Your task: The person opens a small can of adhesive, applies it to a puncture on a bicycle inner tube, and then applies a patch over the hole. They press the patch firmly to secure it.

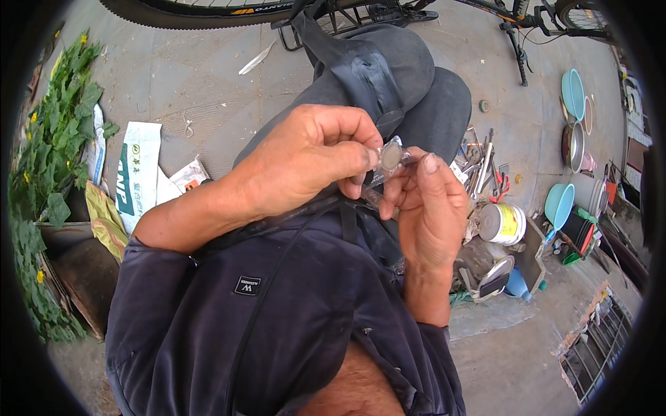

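Observation:
My left hand (pixel 319 149) and my right hand (pixel 430 194) are close together over my lap, fingers curled, both pinching a small, clear, crinkled plastic packet (pixel 390 157) with a round greyish piece in it. The packet sits between my fingertips, and its lower part is partly hidden by my right fingers. A flat black rubber strip (pixel 357 76), like an inner tube, lies draped over my grey-clad knee (pixel 416 59), just beyond my hands, with a dark smooth patch-like area on it.
Bicycles (pixel 513 21) stand at the top edge. At right lie scattered tools (pixel 485 163), a white bucket (pixel 496 223), blue basins (pixel 558 206), a metal bowl (pixel 574 145) and a floor grate (pixel 593 347). At left are leafy plants (pixel 59 125) and a white sack (pixel 139 173).

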Tool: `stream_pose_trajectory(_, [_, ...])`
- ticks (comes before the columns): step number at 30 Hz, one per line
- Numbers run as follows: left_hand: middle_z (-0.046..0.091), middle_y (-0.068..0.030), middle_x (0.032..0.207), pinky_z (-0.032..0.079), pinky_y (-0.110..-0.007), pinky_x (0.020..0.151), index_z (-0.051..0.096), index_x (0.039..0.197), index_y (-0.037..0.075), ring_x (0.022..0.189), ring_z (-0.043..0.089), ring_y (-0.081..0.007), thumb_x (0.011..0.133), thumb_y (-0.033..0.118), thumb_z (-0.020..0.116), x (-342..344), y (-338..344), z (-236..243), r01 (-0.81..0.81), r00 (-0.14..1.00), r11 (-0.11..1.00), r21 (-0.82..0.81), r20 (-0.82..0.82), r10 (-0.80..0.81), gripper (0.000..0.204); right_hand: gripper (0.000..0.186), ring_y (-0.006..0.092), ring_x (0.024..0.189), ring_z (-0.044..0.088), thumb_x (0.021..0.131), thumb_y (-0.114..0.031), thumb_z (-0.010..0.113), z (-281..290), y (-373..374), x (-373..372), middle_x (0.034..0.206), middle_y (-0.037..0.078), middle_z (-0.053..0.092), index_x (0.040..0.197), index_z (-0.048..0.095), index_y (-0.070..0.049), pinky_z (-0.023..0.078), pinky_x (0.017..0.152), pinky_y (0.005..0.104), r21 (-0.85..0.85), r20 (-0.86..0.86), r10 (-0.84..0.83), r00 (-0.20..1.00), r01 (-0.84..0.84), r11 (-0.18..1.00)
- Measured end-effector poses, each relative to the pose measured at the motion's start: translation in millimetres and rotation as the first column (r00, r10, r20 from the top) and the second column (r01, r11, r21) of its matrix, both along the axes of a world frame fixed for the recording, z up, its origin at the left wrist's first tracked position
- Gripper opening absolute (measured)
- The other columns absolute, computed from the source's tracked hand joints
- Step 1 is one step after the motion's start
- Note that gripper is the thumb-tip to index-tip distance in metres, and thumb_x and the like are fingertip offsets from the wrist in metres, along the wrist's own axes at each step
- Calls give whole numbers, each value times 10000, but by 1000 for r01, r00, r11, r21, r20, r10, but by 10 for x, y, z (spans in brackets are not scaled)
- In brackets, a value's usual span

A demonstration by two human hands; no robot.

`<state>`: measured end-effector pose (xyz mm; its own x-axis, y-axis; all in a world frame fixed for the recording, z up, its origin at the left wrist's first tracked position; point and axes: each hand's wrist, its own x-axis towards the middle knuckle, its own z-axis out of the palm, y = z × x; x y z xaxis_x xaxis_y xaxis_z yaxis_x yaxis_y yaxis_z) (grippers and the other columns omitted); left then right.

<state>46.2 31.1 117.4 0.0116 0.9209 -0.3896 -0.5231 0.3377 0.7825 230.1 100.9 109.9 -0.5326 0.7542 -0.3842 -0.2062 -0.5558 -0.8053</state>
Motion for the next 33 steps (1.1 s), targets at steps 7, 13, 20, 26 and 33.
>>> stream_pose_trajectory(7, [628,-48,794,496,-261,652,622,941,-9,672,607,-116,906,123,608,-37,6,-38,17,999,1000,25,29,-18,137,276,178,706,660,1018,-197,557,-34,56,-18,917,158,683,1112,635,50,552,518,278,-67,-70,25,997,-30,997])
stream_pose_trajectory(13, [627,-37,807,488,-250,651,628,927,-1,677,598,-100,907,131,611,-62,20,-65,41,999,999,28,-6,-41,135,188,182,687,657,976,-90,599,-70,72,20,924,169,690,1110,635,36,545,512,277,-160,-167,78,983,-105,982])
stream_pose_trajectory(20, [633,-25,818,492,-242,664,636,933,10,685,599,-86,919,148,615,-60,24,-77,37,998,999,13,-47,-36,140,143,182,609,635,957,-32,597,-83,95,19,896,180,694,1080,639,27,529,497,279,-207,-148,49,988,-80,975])
stream_pose_trajectory(26, [649,-34,836,506,-234,689,644,965,9,724,626,-90,928,161,624,-50,26,-40,20,998,1000,3,-65,-20,158,147,185,597,633,953,-25,601,-92,82,29,894,181,696,1083,646,27,527,496,279,-187,-149,-13,989,-15,982])
stream_pose_trajectory(33, [653,-27,852,505,-224,711,642,1002,1,768,635,-82,932,186,686,-23,10,-10,43,997,997,70,-74,-38,202,152,178,594,631,944,-26,626,-81,55,34,890,172,700,1083,657,27,521,487,272,-154,-112,-23,993,5,988])
